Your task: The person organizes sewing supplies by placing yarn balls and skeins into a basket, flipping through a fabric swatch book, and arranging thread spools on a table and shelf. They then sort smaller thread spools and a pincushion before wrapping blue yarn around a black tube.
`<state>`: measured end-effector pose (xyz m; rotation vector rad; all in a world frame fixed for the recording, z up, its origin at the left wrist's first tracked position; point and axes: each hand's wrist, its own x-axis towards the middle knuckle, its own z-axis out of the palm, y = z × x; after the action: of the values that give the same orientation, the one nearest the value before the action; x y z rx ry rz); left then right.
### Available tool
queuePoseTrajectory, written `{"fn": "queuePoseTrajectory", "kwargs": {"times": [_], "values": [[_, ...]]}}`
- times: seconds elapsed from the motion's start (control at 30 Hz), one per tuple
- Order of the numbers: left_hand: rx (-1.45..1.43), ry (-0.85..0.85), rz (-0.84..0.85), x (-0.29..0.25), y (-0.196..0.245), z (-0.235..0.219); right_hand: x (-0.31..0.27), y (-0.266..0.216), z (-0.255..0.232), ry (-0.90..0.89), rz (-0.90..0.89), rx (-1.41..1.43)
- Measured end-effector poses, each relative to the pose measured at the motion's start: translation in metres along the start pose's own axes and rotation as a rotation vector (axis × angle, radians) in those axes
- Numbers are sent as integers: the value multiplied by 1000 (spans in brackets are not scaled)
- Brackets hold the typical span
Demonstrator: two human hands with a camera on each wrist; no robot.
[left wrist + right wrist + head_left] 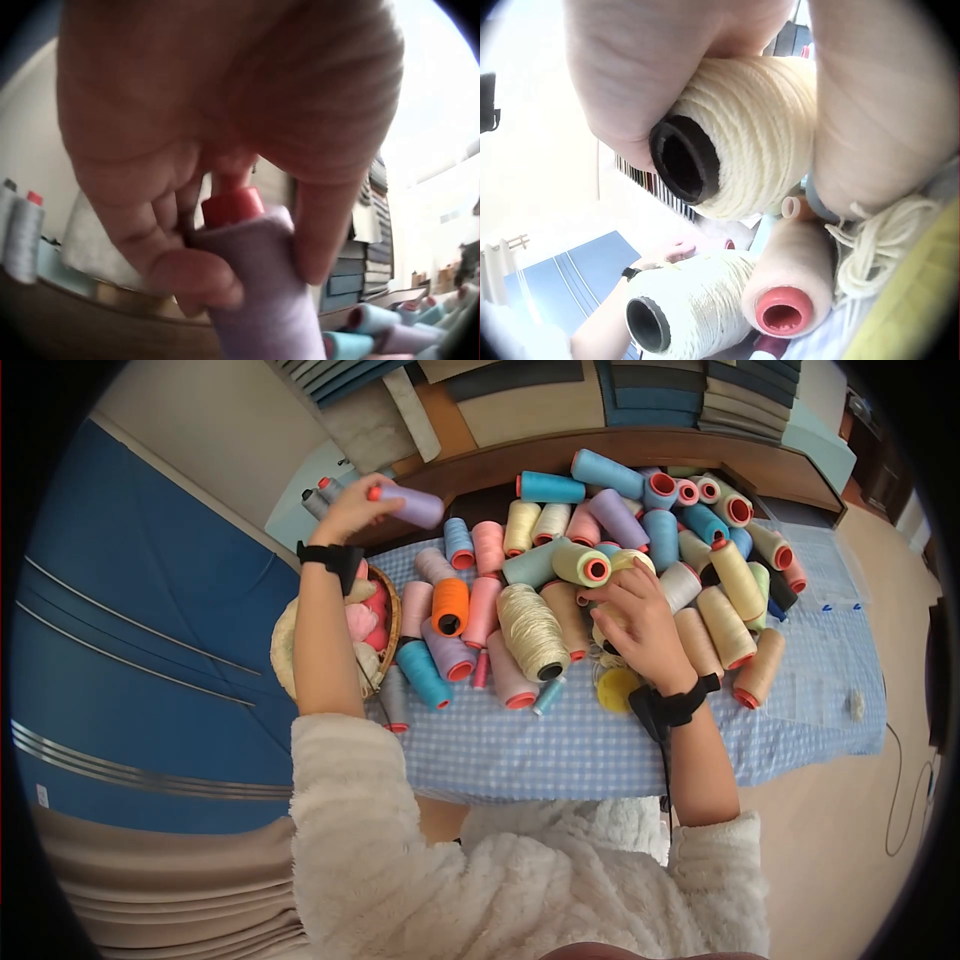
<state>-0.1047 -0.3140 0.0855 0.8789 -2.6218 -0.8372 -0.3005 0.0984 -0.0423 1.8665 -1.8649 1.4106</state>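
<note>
Up at the far left of the heap, my left hand (358, 510) grips a lavender thread spool (415, 507) near its red core end. The left wrist view has fingers and thumb curled round the spool's top. My right hand (640, 620) is over the middle of the heap and holds a cream yarn spool (757, 135) with a black core. Below that spool lie a large cream yarn cone (530, 628) and a peach spool (787, 262) with a red core. Loose cream yarn (877, 247) hangs beside them.
Many spools in blue, pink, yellow and peach cover the gingham tablecloth (470, 765). At the left stands a wicker basket (391, 610) with yarn balls. A yellow disc (616, 690) lies near my right wrist. Behind the table runs a wooden board (470, 475).
</note>
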Motion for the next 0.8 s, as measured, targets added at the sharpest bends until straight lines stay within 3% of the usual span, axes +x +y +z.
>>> {"fn": "queuePoseTrajectory", "kwargs": {"times": [0.03,0.13,0.33,0.53,0.63,0.73,0.8], "values": [[17,104,-24,14,-20,-13,1,0,-1,-4,1,-3],[530,450,152,47,-76,-35,3,-3,-4,-18,2,-10],[642,500,-75,77,-107,-41,4,-4,-3,-29,28,-14],[582,630,31,114,-151,-33,6,-7,-4,-52,67,-9],[791,543,125,126,-177,-30,6,-7,-4,-60,82,-15],[767,260,-41,130,-176,-29,6,-5,-4,-60,80,-12],[747,374,-128,121,-151,-20,6,-5,-3,-60,77,-15]]}}
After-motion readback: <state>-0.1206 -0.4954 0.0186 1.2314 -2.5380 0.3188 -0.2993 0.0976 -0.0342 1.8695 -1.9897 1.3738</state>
